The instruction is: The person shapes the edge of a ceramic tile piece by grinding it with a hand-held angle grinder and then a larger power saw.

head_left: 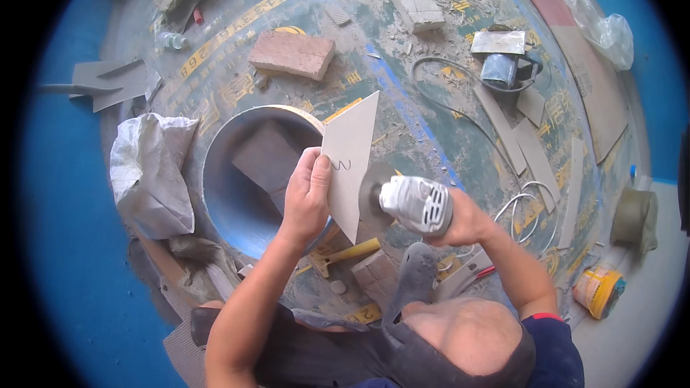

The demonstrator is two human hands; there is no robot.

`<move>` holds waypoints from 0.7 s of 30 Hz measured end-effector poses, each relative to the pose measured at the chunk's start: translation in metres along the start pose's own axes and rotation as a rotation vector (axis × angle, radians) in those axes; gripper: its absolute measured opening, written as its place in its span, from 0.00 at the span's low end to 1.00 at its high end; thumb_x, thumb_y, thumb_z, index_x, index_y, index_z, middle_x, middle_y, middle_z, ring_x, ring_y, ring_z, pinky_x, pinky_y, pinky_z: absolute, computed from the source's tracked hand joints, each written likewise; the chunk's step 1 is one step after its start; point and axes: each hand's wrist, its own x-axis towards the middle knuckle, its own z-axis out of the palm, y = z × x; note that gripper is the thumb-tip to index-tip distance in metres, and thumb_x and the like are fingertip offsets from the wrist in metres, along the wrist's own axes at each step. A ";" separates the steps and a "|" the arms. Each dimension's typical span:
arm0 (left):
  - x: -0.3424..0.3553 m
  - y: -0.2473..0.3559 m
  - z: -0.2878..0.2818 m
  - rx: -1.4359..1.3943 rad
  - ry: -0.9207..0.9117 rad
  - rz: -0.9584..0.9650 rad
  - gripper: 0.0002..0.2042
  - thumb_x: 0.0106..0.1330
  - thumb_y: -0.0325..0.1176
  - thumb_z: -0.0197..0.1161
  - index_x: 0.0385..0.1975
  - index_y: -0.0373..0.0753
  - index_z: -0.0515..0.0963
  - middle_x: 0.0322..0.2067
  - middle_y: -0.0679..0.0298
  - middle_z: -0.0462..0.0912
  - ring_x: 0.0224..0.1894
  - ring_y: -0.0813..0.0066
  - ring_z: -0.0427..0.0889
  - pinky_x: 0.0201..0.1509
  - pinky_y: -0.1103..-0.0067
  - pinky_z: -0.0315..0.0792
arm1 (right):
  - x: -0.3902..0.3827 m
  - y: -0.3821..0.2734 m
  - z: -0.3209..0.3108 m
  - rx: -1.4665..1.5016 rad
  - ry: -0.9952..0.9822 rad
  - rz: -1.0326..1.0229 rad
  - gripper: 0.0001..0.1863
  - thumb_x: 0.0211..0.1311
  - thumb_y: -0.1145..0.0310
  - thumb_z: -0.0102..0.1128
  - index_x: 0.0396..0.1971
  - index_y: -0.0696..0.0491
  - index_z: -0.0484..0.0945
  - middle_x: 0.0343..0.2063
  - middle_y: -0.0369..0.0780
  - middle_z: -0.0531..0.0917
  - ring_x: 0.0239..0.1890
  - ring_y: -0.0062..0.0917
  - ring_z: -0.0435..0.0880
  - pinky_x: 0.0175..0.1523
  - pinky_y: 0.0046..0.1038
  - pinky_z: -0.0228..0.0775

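My left hand [306, 197] grips a pale, slanted piece of tile [348, 172] by its left edge, thumb on the face, which bears a dark pen mark. The tile is held up on edge beside a round blue bucket [215, 172]. In my right hand [466, 220] is a dusty white angle grinder [418, 205], my fingers wrapped round its body. Its disc [374, 195] is at the tile's right edge; whether they touch I cannot tell. A dark block [267, 156] lies inside the bucket.
A reddish brick [293, 54] and a grey block [414, 3] lie on the dusty floor sheet. Tile strips [535, 158], a cable [514, 208] and another power tool [499, 68] are on the right. Left are a white sack [152, 176] and a shovel [115, 86]. A yellow-handled tool [352, 253] lies near me.
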 end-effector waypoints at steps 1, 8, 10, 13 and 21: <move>0.000 -0.002 -0.002 -0.130 -0.009 -0.069 0.17 0.84 0.43 0.46 0.50 0.35 0.76 0.38 0.68 0.80 0.39 0.83 0.76 0.47 0.82 0.71 | -0.007 0.000 0.003 0.027 -0.008 0.028 0.39 0.35 0.67 0.80 0.55 0.56 0.78 0.44 0.40 0.87 0.46 0.27 0.84 0.58 0.31 0.75; -0.002 0.011 0.012 -0.381 0.109 -0.446 0.31 0.82 0.59 0.41 0.47 0.35 0.79 0.35 0.66 0.83 0.33 0.80 0.79 0.38 0.79 0.74 | -0.032 -0.006 0.010 -0.027 0.156 -0.016 0.37 0.34 0.68 0.81 0.52 0.56 0.77 0.41 0.43 0.86 0.43 0.32 0.86 0.54 0.33 0.76; 0.001 0.009 0.007 -0.335 0.107 -0.511 0.32 0.81 0.62 0.40 0.46 0.35 0.80 0.33 0.66 0.82 0.32 0.80 0.78 0.36 0.79 0.73 | -0.029 -0.012 0.012 -0.084 0.186 -0.049 0.37 0.34 0.68 0.80 0.51 0.56 0.77 0.41 0.45 0.86 0.43 0.39 0.87 0.52 0.34 0.77; 0.002 0.007 0.006 -0.260 0.089 -0.502 0.35 0.81 0.63 0.38 0.42 0.35 0.81 0.31 0.65 0.81 0.32 0.79 0.77 0.34 0.76 0.72 | -0.024 -0.023 0.016 -0.192 0.224 -0.079 0.36 0.34 0.68 0.80 0.51 0.55 0.77 0.41 0.47 0.86 0.44 0.48 0.86 0.49 0.37 0.78; 0.005 -0.006 0.005 -0.191 0.067 -0.411 0.35 0.81 0.63 0.38 0.47 0.35 0.83 0.34 0.64 0.82 0.35 0.77 0.79 0.43 0.77 0.75 | -0.025 -0.031 0.032 -0.403 0.221 -0.279 0.34 0.37 0.66 0.80 0.50 0.55 0.79 0.40 0.47 0.86 0.43 0.48 0.86 0.46 0.39 0.80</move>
